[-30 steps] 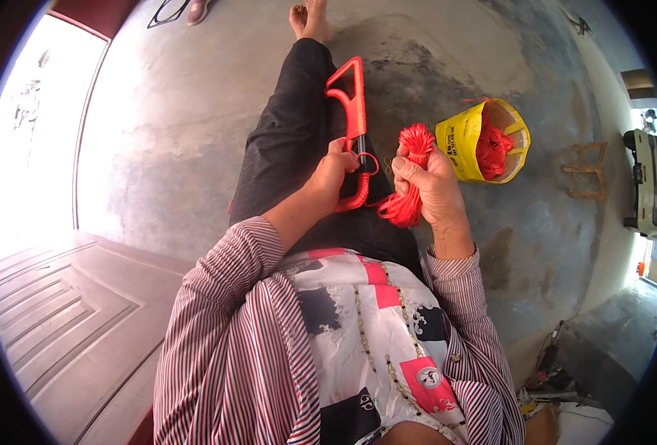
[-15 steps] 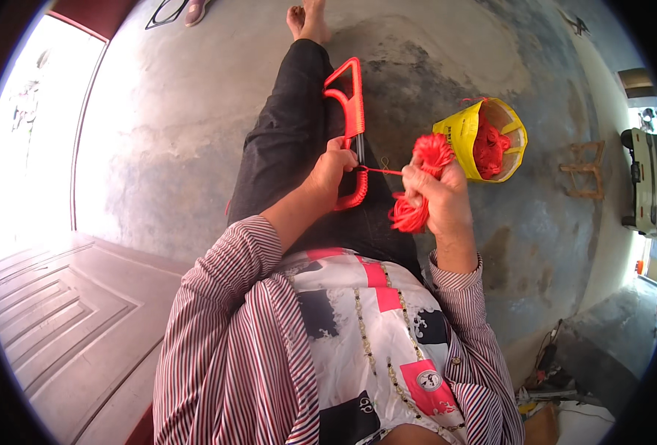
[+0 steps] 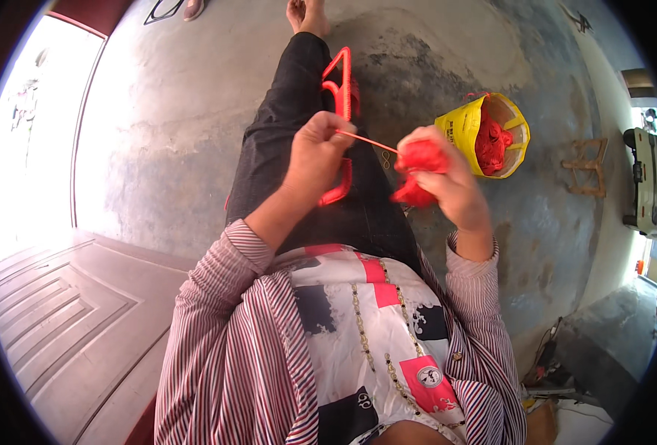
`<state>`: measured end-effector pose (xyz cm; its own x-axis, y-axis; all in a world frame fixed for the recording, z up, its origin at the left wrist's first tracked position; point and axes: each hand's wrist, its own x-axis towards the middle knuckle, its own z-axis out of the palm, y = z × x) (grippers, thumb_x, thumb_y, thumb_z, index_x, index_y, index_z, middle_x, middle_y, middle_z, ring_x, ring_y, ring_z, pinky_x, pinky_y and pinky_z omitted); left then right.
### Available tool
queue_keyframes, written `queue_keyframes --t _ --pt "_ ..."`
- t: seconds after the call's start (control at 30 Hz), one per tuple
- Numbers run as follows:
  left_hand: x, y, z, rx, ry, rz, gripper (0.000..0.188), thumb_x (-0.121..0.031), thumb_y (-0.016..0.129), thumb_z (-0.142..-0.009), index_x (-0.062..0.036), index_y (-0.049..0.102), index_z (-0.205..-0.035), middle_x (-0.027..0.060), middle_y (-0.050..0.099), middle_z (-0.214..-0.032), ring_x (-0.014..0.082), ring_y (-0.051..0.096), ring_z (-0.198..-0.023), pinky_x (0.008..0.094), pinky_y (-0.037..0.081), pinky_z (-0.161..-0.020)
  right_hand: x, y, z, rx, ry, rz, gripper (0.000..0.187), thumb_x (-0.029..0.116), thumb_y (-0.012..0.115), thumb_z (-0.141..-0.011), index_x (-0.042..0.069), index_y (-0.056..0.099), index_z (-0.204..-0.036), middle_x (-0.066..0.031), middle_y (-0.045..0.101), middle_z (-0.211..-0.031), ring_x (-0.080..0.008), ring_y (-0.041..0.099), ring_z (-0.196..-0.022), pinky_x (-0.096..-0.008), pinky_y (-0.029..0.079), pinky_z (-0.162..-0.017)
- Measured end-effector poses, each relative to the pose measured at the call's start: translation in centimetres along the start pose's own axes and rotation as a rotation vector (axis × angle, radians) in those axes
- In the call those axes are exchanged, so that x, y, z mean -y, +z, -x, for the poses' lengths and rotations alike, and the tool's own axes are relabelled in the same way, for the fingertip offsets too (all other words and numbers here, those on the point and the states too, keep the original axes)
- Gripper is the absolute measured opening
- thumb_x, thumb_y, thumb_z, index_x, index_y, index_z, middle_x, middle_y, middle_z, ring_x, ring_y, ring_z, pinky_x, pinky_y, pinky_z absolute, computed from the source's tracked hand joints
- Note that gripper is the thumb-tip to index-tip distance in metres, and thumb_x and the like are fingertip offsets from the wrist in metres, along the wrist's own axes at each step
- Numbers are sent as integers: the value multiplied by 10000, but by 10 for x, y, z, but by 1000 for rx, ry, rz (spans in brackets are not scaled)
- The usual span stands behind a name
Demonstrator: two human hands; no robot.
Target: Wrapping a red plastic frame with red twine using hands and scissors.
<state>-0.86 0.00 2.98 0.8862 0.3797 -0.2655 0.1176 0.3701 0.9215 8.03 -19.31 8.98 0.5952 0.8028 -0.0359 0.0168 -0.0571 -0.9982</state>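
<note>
While the red cord bundle (image 3: 423,154) looks light, soft and apt to tangle, best gripped round its middle, we judge the red frame (image 3: 345,104) along the right edge of our leg (image 3: 269,148) stiff, best held by its long side. Our right hand (image 3: 451,174), blurred, is closed round the bundle beyond that edge; our left hand (image 3: 319,144), apart from it, pinches the taut strand (image 3: 371,142), whether gripping the frame too we cannot tell. Both forearms (image 3: 280,204) angle inward.
</note>
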Motion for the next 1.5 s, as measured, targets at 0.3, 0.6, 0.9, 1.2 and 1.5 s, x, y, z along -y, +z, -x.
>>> queue_keyframes --t 0.3,0.6,0.9,1.2,1.5 --pt "22 -19 8 -76 -462 -145 229 -274 471 -978 -86 546 -871 -31 420 -593 85 404 -494 260 338 -456 -88 52 -33 -38 -64 704 358 6 631 -707 8 594 -1063 -140 625 -940 -302 631 -842 -388 502 -731" --pt "29 -18 20 -103 -549 -46 244 -298 517 -969 -67 563 -904 -12 447 -567 110 408 -442 284 325 -400 -91 66 -39 -29 -56 964 307 -15 648 -715 6 530 -998 -188 650 -951 -356 641 -834 -414 510 -687" --pt "-6 -18 20 -261 364 -854 164 -151 647 -860 -8 583 -814 89 645 -635 122 617 -542 279 489 -512 -77 63 -28 -165 -295 463 313 63 725 -737 3 613 -1023 -119 624 -973 -244 636 -817 -338 525 -711" --pt "-18 -22 5 -102 -357 308 82 -87 589 -833 -92 566 -911 -20 437 -560 81 336 -430 241 234 -397 -43 33 -10 -468 -43 -513 166 152 631 -899 35 630 -1018 -9 644 -930 -116 604 -865 -305 488 -818" --pt "21 -20 8 -99 -581 -79 171 -251 576 -839 -95 566 -907 29 597 -732 132 548 -657 279 391 -569 54 -89 92 -205 -367 -1088 383 363 370 -1019 0 486 -1053 -27 447 -674 -124 414 -483 -249 335 -397"
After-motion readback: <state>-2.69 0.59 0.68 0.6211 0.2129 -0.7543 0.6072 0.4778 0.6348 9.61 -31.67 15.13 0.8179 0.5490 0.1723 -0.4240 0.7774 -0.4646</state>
